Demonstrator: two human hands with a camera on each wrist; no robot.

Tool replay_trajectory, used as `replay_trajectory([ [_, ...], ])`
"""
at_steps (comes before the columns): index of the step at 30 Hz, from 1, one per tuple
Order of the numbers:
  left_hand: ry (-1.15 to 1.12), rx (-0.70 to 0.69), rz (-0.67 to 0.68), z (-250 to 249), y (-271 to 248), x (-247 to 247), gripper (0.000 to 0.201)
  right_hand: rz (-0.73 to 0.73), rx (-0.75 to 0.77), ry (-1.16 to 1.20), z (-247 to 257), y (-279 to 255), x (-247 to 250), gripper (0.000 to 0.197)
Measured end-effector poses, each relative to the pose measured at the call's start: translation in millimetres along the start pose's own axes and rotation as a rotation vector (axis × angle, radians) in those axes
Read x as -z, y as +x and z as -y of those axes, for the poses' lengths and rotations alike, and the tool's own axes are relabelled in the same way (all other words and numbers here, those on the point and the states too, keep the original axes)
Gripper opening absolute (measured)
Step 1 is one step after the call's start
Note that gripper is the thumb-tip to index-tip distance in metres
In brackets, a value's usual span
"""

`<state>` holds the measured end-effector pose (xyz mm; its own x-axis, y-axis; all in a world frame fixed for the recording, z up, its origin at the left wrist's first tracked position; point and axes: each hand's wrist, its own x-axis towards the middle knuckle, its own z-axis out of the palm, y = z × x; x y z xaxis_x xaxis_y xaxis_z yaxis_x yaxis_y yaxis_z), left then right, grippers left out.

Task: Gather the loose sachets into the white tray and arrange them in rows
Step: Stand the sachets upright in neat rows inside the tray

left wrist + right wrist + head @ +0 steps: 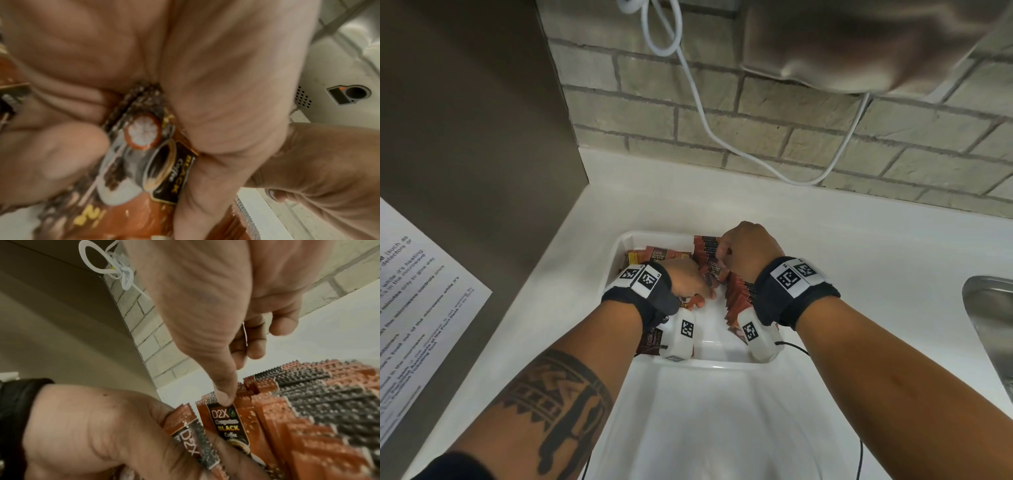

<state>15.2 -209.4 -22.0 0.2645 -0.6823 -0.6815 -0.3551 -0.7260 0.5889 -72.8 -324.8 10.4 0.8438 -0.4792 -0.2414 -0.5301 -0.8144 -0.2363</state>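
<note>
Both hands down inside the white tray (619,246) on the white desk (859,240), close by the brick wall (808,113). Left hand (686,277) curled around a small bundle of sachets (156,162) — brown and orange coffee sticks, gripped across their middles between thumb and fingers. Right hand (748,248) with thumb and fingers drawn together at the top edge of one upright sachet (228,423) at the near end of the standing row (739,294); pinching or merely steadying it, cannot tell for certain, though a pinch looks likely. Row packed along the tray's right side, crimped ends up. More sachets lying flat and loose (664,255) in the tray's far-left corner.

Judging by the look: light, thin, foil-slick packets, bendable yet springy, prone to fanning out or sliding past each other in a bundle. Best taken by the crimped end seal for single sticks, or squeezed across the flat faces for several together. Likely risk — toppling the standing row like dominoes while slotting in another.
</note>
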Motion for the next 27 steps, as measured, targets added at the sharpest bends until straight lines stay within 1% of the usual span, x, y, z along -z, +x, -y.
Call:
replay_trajectory([
  [3, 0.027, -0.002, 0.000, 1.4, -0.6, 1.6, 0.025, -0.001, -0.012, 0.014, -0.8, -1.4, 3.0, 0.025],
  [7, 0.023, -0.034, -0.004, 6.2, -3.2, 6.1, 0.020, -0.025, -0.011, 0.069, -2.9, -5.7, 9.0, 0.032],
  [9, -0.038, -0.051, -0.006, 6.6, -6.6, 6.9, 0.018, -0.049, -0.002, 0.125, -3.0, -9.1, 11.2, 0.028],
  [11, -0.080, -0.065, -0.010, 6.2, -10.6, 6.5, 0.023, -0.061, 0.009, 0.158, -2.6, -12.3, 12.8, 0.027],
  [12, -0.083, -0.075, -0.011, 7.2, -11.3, 7.2, 0.022, -0.065, 0.012, 0.166, -2.2, -14.1, 13.4, 0.027],
  [14, -0.090, -0.088, -0.011, 9.6, -14.1, 10.1, 0.014, -0.071, 0.015, 0.209, -2.1, -17.0, 14.2, 0.024],
  [15, -0.134, -0.093, -0.010, 12.1, -14.6, 12.0, 0.013, -0.069, 0.015, 0.256, -1.7, -19.1, 15.1, 0.019],
  [17, -0.354, -0.118, -0.001, 15.9, -17.5, 14.7, 0.016, -0.025, 0.018, 0.357, 0.3, -25.1, 17.6, 0.005],
  [19, -0.552, -0.204, 0.023, 18.6, -20.6, 15.6, 0.025, 0.024, 0.042, 0.408, 0.8, -28.2, 18.4, 0.015],
  [20, -0.603, -0.243, 0.026, 18.9, -22.5, 16.3, 0.029, 0.019, 0.044, 0.436, 0.6, -28.3, 18.8, 0.016],
  [23, -0.596, -0.320, -0.027, 20.2, -24.1, 16.4, 0.029, -0.028, 0.038, 0.528, 1.8, -27.2, 21.5, 0.012],
  [25, -0.576, -0.337, -0.079, 22.2, -24.5, 16.8, 0.027, -0.038, 0.036, 0.538, 2.2, -26.0, 22.9, 0.011],
  [27, -0.559, -0.343, -0.088, 25.6, -26.5, 16.7, 0.027, -0.082, 0.032, 0.504, 0.7, -24.6, 23.5, 0.008],
])
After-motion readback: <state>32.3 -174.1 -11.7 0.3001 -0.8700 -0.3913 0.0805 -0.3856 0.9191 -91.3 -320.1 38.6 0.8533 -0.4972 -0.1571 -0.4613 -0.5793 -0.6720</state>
